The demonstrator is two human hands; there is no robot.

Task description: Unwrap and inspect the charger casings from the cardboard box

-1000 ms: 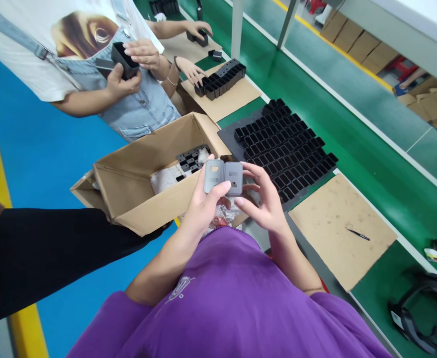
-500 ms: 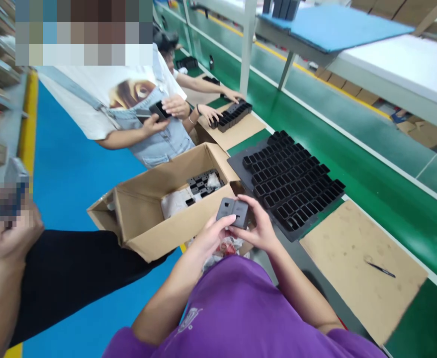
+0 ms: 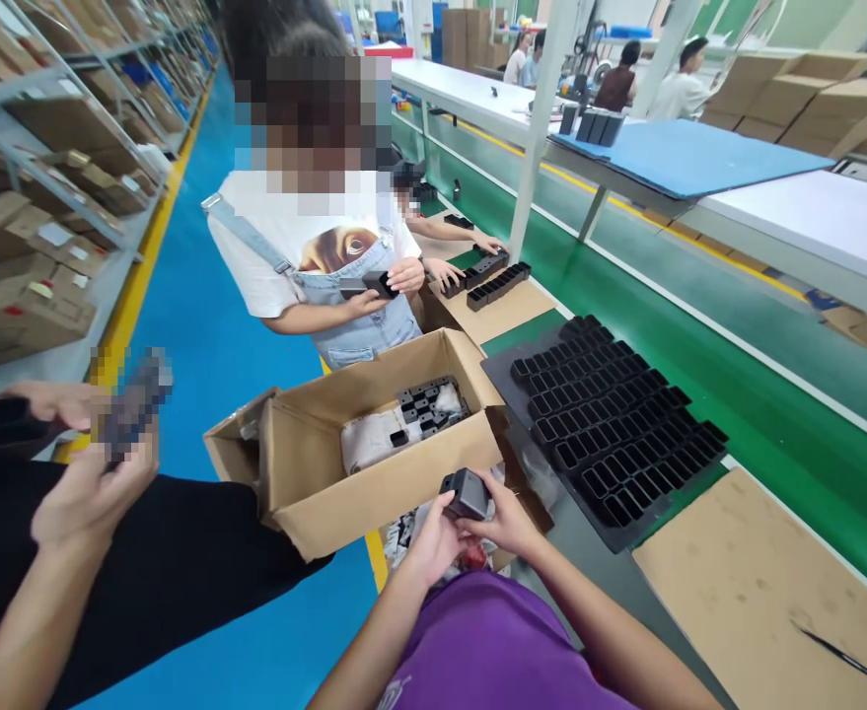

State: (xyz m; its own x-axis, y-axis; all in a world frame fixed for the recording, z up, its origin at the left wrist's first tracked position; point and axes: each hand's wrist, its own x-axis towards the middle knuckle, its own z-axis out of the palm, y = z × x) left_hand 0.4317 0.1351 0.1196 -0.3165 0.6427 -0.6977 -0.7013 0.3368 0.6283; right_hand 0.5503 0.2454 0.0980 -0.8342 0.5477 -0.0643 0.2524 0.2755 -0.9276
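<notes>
Two small black plastic housings (image 3: 467, 494) are held side by side in front of my purple shirt. My left hand (image 3: 435, 540) grips them from the left, thumb near their edge. Around their right side are the fingers of my right hand (image 3: 511, 518). Just beyond my hands stands an open cardboard box (image 3: 396, 493) with several black pieces (image 3: 433, 404) and white wrapping inside. To the right, rows of black housings (image 3: 617, 414) stand close together on a dark sheet (image 3: 503, 367).
A brown board (image 3: 765, 582) with a thin dark tool (image 3: 839, 651) lies at the right. Across the box a person (image 3: 359, 237) holds black parts. Another person's hands (image 3: 100, 483) are at the left. Further hands (image 3: 444, 274) touch black parts on a board.
The view has tilted up and shifted left, showing more shelves and background. The housings in my hands have been turned, so their sides now show instead of the flat slotted faces.
</notes>
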